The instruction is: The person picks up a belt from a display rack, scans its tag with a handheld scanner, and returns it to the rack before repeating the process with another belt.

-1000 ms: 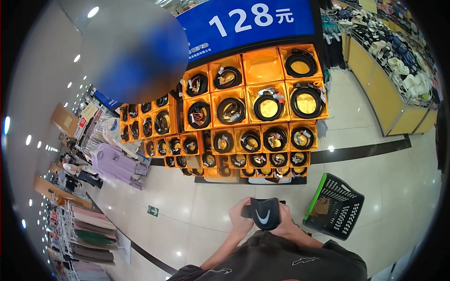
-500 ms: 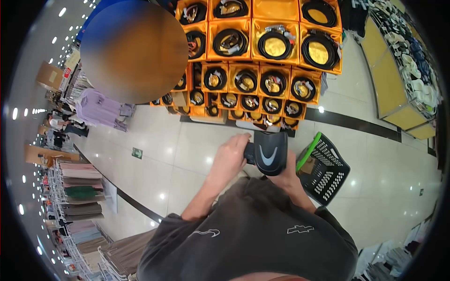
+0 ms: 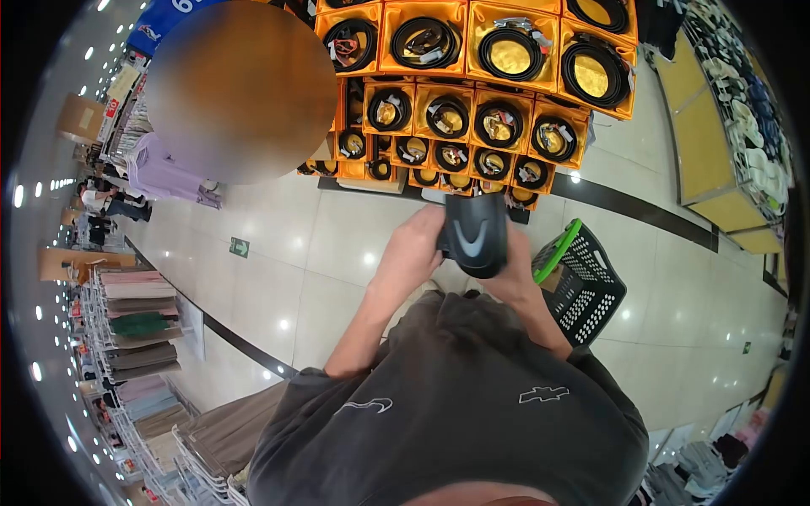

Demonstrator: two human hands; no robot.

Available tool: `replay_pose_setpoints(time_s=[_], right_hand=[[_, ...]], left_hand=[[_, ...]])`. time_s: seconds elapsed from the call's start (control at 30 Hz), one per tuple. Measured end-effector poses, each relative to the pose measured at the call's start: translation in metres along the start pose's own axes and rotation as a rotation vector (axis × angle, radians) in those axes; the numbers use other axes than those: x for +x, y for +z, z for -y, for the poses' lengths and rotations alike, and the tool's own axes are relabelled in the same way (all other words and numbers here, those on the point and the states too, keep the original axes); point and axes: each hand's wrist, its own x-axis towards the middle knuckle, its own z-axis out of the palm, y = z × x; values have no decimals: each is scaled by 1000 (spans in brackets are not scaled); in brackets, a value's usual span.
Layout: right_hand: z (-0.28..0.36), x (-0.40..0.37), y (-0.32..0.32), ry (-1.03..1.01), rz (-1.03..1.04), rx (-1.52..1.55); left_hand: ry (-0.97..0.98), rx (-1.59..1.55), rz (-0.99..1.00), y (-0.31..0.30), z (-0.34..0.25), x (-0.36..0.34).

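Note:
A black barcode scanner (image 3: 477, 240) with a grey curved mark on top is in front of my body. My right hand (image 3: 512, 260) closes around it from the right, its fingers mostly hidden beneath the scanner head. Against the scanner's left side sits my left hand (image 3: 413, 246), fingers curled; a small dark piece shows at its fingertips, and I cannot tell what it is. Beyond both hands rises a display of coiled black belts (image 3: 506, 57) in orange satin-lined boxes (image 3: 488, 173).
On the tiled floor to the right stands a black shopping basket (image 3: 595, 291) with a green handle and a brown item inside. Clothes racks (image 3: 139, 325) line the left. A shoe display (image 3: 717, 160) is at the far right. Several people stand in the far left background.
Both hands and the scanner have shifted slightly up and left in view. The belt display appears nearer, and the dark piece by my left hand shows less.

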Motion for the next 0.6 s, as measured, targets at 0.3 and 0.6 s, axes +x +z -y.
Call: replay_pose_setpoints(time_s=[0.3, 0.6], right_hand=[[-8, 3, 10, -228, -55, -162], [-12, 0, 8, -140, 72, -181]], left_hand=[[-306, -898, -601, 86, 35, -13], [-194, -776, -385, 38, 43, -7]])
